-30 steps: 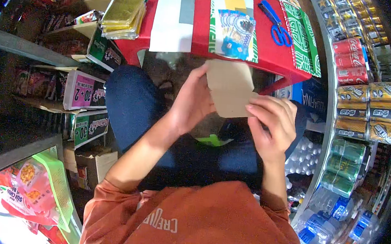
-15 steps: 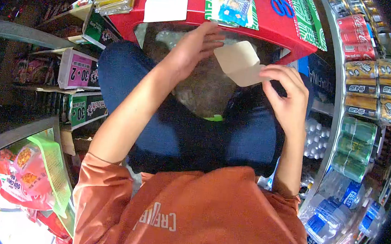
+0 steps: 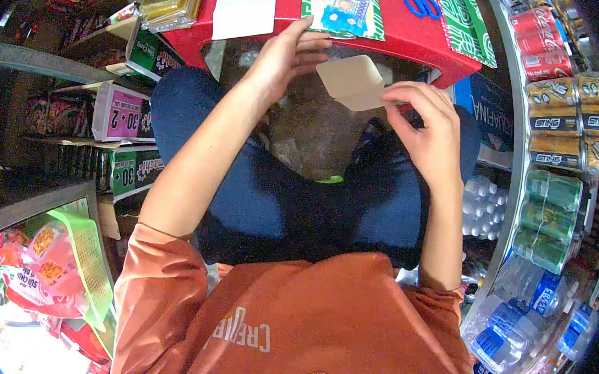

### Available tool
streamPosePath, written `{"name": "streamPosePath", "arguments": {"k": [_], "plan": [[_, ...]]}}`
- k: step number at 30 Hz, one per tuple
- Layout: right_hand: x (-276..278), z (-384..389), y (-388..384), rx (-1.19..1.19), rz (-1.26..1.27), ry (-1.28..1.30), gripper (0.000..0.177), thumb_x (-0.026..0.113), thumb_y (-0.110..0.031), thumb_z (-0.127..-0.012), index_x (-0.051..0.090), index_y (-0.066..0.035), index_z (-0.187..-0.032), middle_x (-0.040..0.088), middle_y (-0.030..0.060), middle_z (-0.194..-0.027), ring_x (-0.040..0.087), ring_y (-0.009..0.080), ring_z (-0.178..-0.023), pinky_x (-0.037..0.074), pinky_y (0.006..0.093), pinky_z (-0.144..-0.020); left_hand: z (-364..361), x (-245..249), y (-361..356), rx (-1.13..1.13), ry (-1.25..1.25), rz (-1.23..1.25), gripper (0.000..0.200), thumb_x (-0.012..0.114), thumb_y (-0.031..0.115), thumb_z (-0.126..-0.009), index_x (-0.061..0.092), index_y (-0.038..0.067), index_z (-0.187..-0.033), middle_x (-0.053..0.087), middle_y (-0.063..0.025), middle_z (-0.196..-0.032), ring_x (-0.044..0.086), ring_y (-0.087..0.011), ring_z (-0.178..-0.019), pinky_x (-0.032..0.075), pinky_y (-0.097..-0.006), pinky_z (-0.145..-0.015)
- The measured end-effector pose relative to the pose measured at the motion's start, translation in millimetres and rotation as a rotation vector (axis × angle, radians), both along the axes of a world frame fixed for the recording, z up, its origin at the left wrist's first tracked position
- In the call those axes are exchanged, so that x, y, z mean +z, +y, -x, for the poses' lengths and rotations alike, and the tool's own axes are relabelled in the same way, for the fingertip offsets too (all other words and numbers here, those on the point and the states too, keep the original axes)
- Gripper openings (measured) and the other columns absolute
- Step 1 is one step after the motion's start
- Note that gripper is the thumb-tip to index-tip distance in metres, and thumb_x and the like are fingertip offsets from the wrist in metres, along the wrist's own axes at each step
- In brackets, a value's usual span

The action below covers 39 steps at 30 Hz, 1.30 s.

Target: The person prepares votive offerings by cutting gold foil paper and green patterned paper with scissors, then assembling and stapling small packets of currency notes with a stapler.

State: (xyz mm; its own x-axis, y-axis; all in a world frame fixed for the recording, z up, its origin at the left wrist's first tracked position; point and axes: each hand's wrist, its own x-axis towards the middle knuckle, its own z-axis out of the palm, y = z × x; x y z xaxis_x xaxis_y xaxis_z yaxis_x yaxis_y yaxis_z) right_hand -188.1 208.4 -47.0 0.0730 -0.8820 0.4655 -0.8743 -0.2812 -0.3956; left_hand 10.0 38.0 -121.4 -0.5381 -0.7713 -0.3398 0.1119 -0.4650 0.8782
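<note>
My right hand pinches the lower right corner of a small cream folded paper, which has rounded corners and hangs in the air above my lap. To its left, my left hand holds nothing. Its fingers are stretched out and apart, close to the front edge of a red table. On the table, just beyond my left fingertips, lies a blue printed paper on a green-and-white patterned sheet.
A white sheet and blue-handled scissors lie on the red table. Another green patterned piece is at its right end. Shelves of drink cans and bottles stand to my right, boxed snacks to my left.
Both hands and the cream paper have shifted slightly up and left in the view. My right hand keeps its pinch, and my left hand stays open.
</note>
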Motion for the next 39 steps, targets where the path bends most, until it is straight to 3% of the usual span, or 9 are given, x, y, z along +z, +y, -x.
{"name": "streamPosePath", "arguments": {"k": [7, 13, 16, 23, 29, 32, 35, 38, 39], "plan": [[-5, -3, -9, 0.012, 0.002, 0.021, 0.024, 0.078, -0.004, -0.074, 0.071, -0.010, -0.096, 0.073, 0.0039, -0.102, 0.069, 0.0247, -0.098, 0.050, 0.0369, -0.085, 5, -5, -5, 0.071, 0.021, 0.009, 0.052, 0.053, 0.050, -0.101, 0.073, 0.004, -0.114, 0.062, -0.0009, -0.095, 0.055, -0.0150, -0.086, 0.044, -0.0305, -0.083], [-3, -7, -19, -0.009, 0.067, 0.053, 0.025, 0.078, -0.004, -0.073, 0.071, -0.010, -0.096, 0.072, 0.0040, -0.101, 0.069, 0.0245, -0.096, 0.050, 0.0362, -0.083, 5, -4, -12, 0.064, 0.039, -0.001, 0.045, 0.055, 0.045, -0.101, 0.074, 0.004, -0.108, 0.050, 0.0064, -0.077, 0.041, -0.0085, -0.068, 0.035, -0.0259, -0.063], [-5, -9, -21, -0.019, 0.082, 0.057, 0.024, 0.078, -0.002, -0.074, 0.071, -0.010, -0.095, 0.073, 0.0044, -0.101, 0.068, 0.0245, -0.094, 0.049, 0.0354, -0.082, 2, 4, -12, -0.002, 0.113, -0.044, 0.043, 0.052, 0.041, -0.103, 0.072, 0.006, -0.119, 0.050, 0.0084, -0.076, 0.037, -0.0065, -0.068, 0.032, -0.0241, -0.064], [-7, -11, -27, -0.047, 0.197, 0.099, 0.020, 0.077, -0.004, -0.075, 0.071, -0.009, -0.093, 0.071, 0.0042, -0.099, 0.067, 0.0251, -0.090, 0.049, 0.0359, -0.081, 7, 16, -6, 0.009, 0.137, 0.009, 0.041, 0.052, 0.039, -0.103, 0.072, 0.006, -0.116, 0.050, 0.0092, -0.073, 0.030, -0.0062, -0.064, 0.030, -0.0233, -0.060], [-8, -6, -42, -0.039, 0.211, 0.151, 0.016, 0.076, -0.010, -0.077, 0.070, -0.010, -0.092, 0.070, 0.0043, -0.095, 0.066, 0.0248, -0.089, 0.049, 0.0376, -0.080, 8, 13, -8, -0.017, 0.117, -0.043, 0.040, 0.051, 0.039, -0.104, 0.071, 0.007, -0.117, 0.065, 0.0063, -0.093, 0.036, -0.0061, -0.069, 0.033, -0.0230, -0.063], [-11, -4, -50, -0.038, 0.219, 0.174, 0.014, 0.075, -0.011, -0.079, 0.069, -0.010, -0.091, 0.069, 0.0044, -0.095, 0.066, 0.0244, -0.089, 0.048, 0.0379, -0.080, 8, 19, -2, 0.031, 0.108, -0.040, 0.044, 0.051, 0.039, -0.103, 0.074, 0.003, -0.111, 0.037, 0.0094, -0.070, 0.030, -0.0075, -0.063, 0.026, -0.0244, -0.058], [-14, -4, -58, -0.036, 0.236, 0.190, 0.013, 0.075, -0.013, -0.079, 0.068, -0.010, -0.091, 0.069, 0.0040, -0.094, 0.066, 0.0242, -0.088, 0.048, 0.0381, -0.080, 9, 17, -3, 0.038, 0.096, -0.040, 0.044, 0.050, 0.040, -0.103, 0.075, 0.003, -0.109, 0.038, 0.0089, -0.071, 0.031, -0.0079, -0.063, 0.028, -0.0253, -0.058], [-13, -6, -64, -0.049, 0.222, 0.224, 0.015, 0.076, -0.010, -0.078, 0.071, -0.010, -0.092, 0.071, 0.0035, -0.095, 0.067, 0.0239, -0.090, 0.049, 0.0366, -0.081, 4, 22, -1, 0.017, 0.024, -0.034, 0.035, 0.055, 0.039, -0.102, 0.069, 0.008, -0.109, 0.062, 0.0050, -0.088, 0.041, -0.0084, -0.071, 0.036, -0.0252, -0.065], [-12, -6, -66, -0.055, 0.212, 0.240, 0.016, 0.076, -0.009, -0.077, 0.072, -0.009, -0.093, 0.072, 0.0033, -0.096, 0.068, 0.0238, -0.091, 0.050, 0.0358, -0.082, 5, 21, 0, 0.033, 0.035, -0.041, 0.037, 0.054, 0.039, -0.102, 0.071, 0.006, -0.108, 0.055, 0.0059, -0.083, 0.038, -0.0085, -0.068, 0.034, -0.0257, -0.063]]}}
